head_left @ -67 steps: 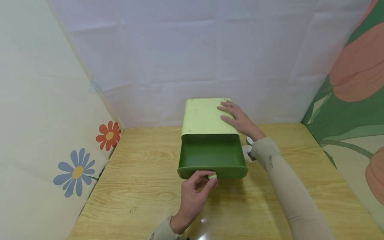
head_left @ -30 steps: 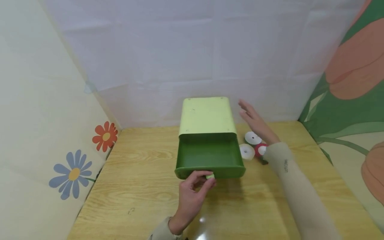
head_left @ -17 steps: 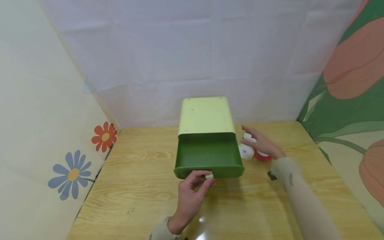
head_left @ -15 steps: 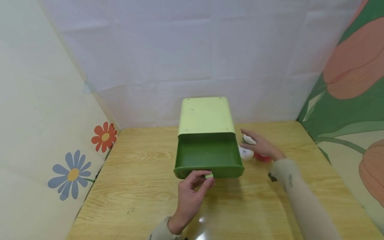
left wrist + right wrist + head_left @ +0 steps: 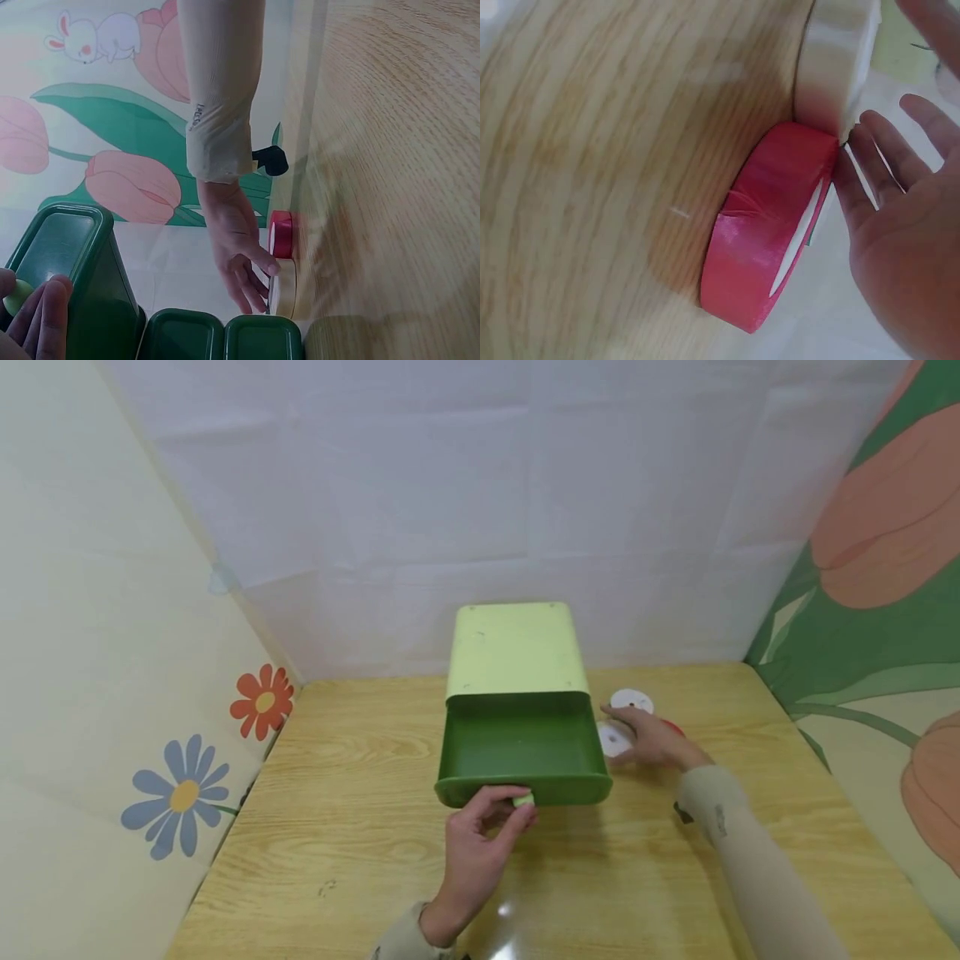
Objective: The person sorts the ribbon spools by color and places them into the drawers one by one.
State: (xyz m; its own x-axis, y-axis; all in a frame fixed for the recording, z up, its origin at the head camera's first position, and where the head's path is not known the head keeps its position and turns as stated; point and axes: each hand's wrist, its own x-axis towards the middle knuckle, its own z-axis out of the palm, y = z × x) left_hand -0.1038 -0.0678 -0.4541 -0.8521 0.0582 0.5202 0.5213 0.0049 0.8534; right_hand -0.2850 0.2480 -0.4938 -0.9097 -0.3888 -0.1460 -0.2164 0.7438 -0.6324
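Note:
My left hand (image 5: 474, 860) pinches the light green knob (image 5: 524, 799) on the front of a dark green drawer (image 5: 573, 790). The drawer is pulled out of a pale green box (image 5: 517, 647), and nothing shows inside it. To the right of the box, my right hand (image 5: 654, 743) reaches low over several ribbon rolls. Its fingers are spread and loosely extended beside a cream ribbon roll (image 5: 832, 71), with the fingertips right at its rim. A red ribbon roll (image 5: 765, 225) stands against the cream one, partly covered by the hand in the head view.
Another roll with a white face (image 5: 632, 700) lies just behind the right hand. Two more green drawer fronts (image 5: 262, 337) show beneath the pulled drawer in the left wrist view. The wooden table (image 5: 337, 827) meets a white backdrop (image 5: 390, 527) behind the box.
My right hand has left the top of the box, moved right and come down to the ribbon rolls. The left hand keeps its pinch on the knob; the drawer stays out.

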